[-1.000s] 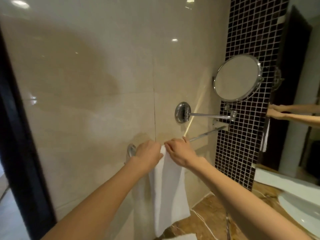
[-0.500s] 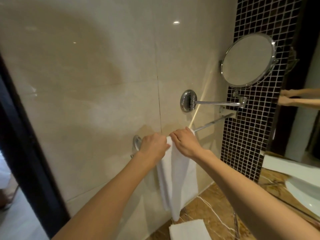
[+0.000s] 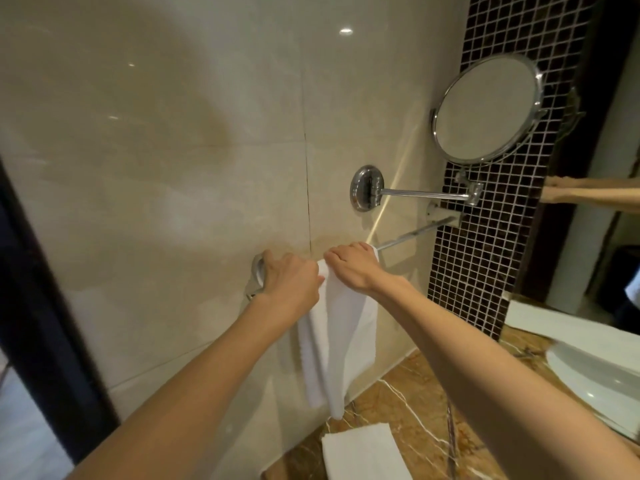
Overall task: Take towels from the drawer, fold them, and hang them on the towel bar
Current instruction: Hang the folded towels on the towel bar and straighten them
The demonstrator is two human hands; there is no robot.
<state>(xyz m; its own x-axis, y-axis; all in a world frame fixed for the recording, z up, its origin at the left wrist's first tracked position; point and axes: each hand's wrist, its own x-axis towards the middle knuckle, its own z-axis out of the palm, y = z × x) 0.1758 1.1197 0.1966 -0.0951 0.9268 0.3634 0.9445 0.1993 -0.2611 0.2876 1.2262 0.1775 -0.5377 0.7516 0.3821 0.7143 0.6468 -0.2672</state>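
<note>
Obs.: white towel (image 3: 343, 341) is draped over the towel bar (image 3: 408, 239) near the bar's left end, just by the wall bracket (image 3: 258, 268). It hangs in two layers down towards the marble counter (image 3: 415, 403). The lower tips are uneven, and the front layer tapers to a point.

Left hand (image 3: 289, 282): knuckles up, fingers curled over the top of the towel where it crosses the bar, gripping cloth at its left edge. Right hand (image 3: 353, 266): same posture on the right edge, fingers hooked over the fold and closed on the cloth. The two hands are nearly touching, with a narrow strip of towel between them.

Handling: light, soft and fully limp. It has no stiffness of its own, so it takes whatever shape the grip gives it. Terry on polished metal should slide easily (a lopsided drape could creep off). Best hold, in my judgement, is the top fold at both edges, as now. Tug each side level, then smooth downward.

Second towel (image 3: 363, 452) lies folded flat on the counter below, well apart from both hands. I judge it to be next in the queue.
</note>
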